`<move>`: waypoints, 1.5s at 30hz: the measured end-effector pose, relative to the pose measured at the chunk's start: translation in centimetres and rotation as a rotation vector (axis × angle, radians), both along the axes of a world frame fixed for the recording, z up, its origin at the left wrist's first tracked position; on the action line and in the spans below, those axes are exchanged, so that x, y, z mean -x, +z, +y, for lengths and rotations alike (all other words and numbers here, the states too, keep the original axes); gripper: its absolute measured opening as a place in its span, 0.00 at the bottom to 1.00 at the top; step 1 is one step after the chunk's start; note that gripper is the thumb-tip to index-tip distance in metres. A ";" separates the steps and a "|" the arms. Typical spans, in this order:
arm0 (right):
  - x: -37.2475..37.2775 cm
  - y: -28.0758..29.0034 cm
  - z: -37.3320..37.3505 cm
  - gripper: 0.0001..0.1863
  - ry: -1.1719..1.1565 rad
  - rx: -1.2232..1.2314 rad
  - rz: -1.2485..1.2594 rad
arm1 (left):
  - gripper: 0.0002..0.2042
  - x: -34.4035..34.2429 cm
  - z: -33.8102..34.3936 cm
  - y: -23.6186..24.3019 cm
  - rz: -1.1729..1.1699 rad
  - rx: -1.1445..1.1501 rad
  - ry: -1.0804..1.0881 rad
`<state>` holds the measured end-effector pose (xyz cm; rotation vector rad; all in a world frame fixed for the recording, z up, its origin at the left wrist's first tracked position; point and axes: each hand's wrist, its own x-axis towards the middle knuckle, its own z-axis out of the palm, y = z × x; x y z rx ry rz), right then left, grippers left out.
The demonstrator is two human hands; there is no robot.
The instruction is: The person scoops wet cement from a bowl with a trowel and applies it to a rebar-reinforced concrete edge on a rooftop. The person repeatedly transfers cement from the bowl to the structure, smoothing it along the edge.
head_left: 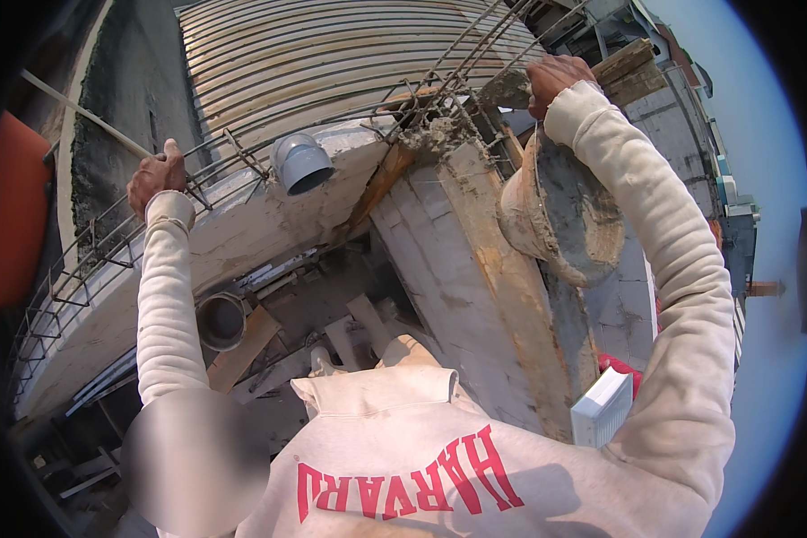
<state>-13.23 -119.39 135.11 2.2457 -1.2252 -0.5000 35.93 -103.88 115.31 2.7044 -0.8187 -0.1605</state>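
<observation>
Two bare hands of ours reach forward, well apart; our left hand has its fingers curled where a pale pole meets a run of steel bars, and we cannot tell whether they grasp the pole, the bars or both. Our right hand has its fingers clenched at the near end of a grey piece caked in cement; this piece sticks out just left of those fingers, and we cannot make out its kind.

Below the right fingers, partly behind our sleeve, a crusted bucket stands tilted, grey smears over its inner wall; left of the same fingers sits a rough lump of mortar, and just right of them lie wooden planks. A long board runs down from near the mortar, along a pale block wall; farther below the right fingers we see a white box.

Right of the left fingers, a grey pipe elbow juts from the concrete edge; beyond both hands spreads a ribbed sheet. Well below the left fingers, a second bucket lies near loose boards.
</observation>
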 end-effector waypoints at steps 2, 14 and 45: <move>-0.8 0.4 0.9 0.12 -0.028 0.002 -0.014 | 0.32 -0.6 -0.2 -0.5 -0.016 -0.027 -0.003; 1.9 4.5 5.8 0.17 -0.243 0.058 -0.440 | 0.32 0.1 0.5 -0.1 -0.031 0.034 -0.032; -3.9 -21.7 8.5 0.19 -1.174 -0.573 -1.739 | 0.30 -1.6 -0.1 -1.2 -0.004 -0.026 0.005</move>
